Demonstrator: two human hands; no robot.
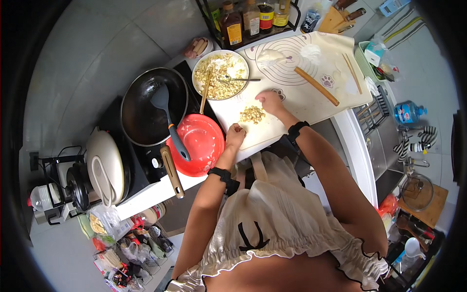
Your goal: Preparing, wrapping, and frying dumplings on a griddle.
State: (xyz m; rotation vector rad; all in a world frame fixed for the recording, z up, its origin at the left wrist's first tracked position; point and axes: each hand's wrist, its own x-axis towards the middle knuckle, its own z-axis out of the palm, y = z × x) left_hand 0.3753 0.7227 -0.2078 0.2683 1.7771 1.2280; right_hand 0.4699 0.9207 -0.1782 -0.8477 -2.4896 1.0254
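A small heap of chopped yellowish filling (253, 114) lies on a pale surface over the cream pastry mat (233, 109); whether a thin dough sheet is under it is hard to tell. My left hand (236, 135) is at the heap's near left, fingers curled down at the mat. Just right of the heap and beyond it, my right hand (270, 102) is bent over the mat, its fingertips blurred. Anything pinched in either hand is hidden. Beyond them sits a white bowl (237, 95) of the same filling, with wooden chopsticks (205, 91) and a metal spoon (246, 79) in it.
Left of my hands are a red basin (199, 146) with white residue and a dark wok (146, 120) holding a grey spatula (160, 100). A rolling pin (316, 86), pale dough (270, 57) and white flour (311, 54) lie on the mat. Sauce bottles (232, 27) stand behind.
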